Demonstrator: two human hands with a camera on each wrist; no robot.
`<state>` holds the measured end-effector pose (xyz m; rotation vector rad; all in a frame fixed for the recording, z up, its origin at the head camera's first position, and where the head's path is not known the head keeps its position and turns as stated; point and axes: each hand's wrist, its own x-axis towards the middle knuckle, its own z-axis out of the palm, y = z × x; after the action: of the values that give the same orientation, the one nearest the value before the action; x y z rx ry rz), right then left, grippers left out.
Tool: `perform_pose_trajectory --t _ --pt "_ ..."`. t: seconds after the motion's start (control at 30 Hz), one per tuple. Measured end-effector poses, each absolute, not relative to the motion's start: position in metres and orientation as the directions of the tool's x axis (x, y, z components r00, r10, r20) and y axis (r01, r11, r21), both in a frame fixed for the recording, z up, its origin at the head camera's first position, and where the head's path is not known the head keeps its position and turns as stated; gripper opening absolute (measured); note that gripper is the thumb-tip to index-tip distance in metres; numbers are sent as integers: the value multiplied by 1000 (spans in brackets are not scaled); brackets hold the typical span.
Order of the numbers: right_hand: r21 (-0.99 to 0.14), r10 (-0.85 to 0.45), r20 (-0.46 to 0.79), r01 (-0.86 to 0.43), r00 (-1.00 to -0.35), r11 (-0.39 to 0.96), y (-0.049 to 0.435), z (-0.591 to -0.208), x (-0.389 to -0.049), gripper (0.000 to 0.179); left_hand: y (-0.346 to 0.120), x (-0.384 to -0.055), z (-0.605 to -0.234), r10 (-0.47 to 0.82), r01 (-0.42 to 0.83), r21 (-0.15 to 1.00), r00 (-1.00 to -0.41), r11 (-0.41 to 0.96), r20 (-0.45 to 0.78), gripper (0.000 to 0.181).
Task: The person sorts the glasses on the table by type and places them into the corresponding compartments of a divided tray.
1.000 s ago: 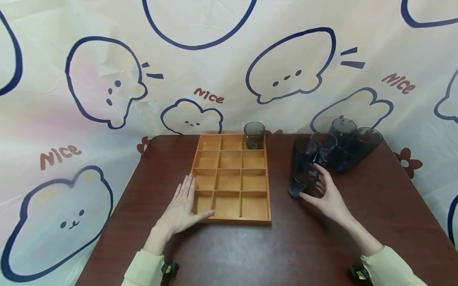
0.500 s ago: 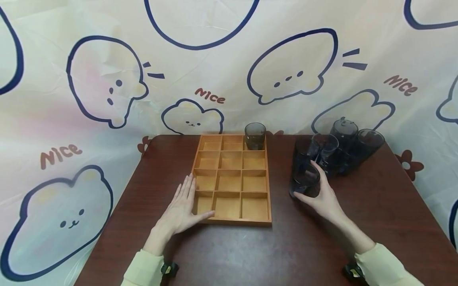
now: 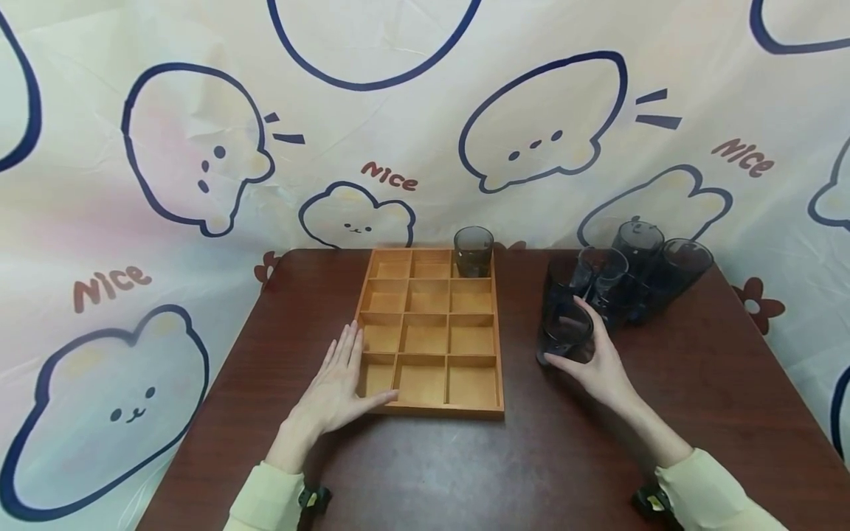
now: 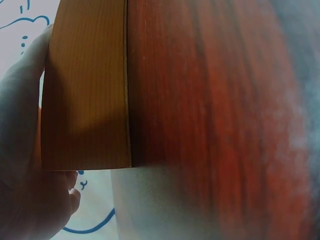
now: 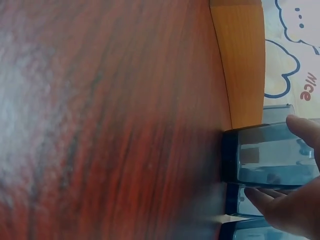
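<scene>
Printed backdrop (image 3: 425, 125) observed behind brown counter (image 3: 438, 472), smoky glass (image 3: 564, 341) grasped by fingers of right hand (image 3: 607, 375), long axis upright, mouth upward, right of divided tray (image 3: 436, 410), left hand (image 3: 334, 394) laid straight-fingered against tray.

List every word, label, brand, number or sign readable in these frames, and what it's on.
"Nice": red lettering on the patterned backdrop, left side of the head view.
"Nice": same backdrop, above the wooden tray in that picture.
"Nice": same backdrop, upper right.
"Nice": backdrop in the right wrist view, turned sideways; probably one of those three.
No readable text on the tray or dark glasses; any markings on the black wrist devices are too small.
</scene>
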<state>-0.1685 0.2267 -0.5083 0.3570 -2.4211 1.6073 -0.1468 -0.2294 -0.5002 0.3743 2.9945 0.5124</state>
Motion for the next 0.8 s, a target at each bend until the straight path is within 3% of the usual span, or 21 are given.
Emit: perform_pose_trajectory --t 0.8 --pt "-925 -57 148 -159 -987 346 221 -495 -176 100 -229 -149 -501 246 209 346 -967 914 -66 136"
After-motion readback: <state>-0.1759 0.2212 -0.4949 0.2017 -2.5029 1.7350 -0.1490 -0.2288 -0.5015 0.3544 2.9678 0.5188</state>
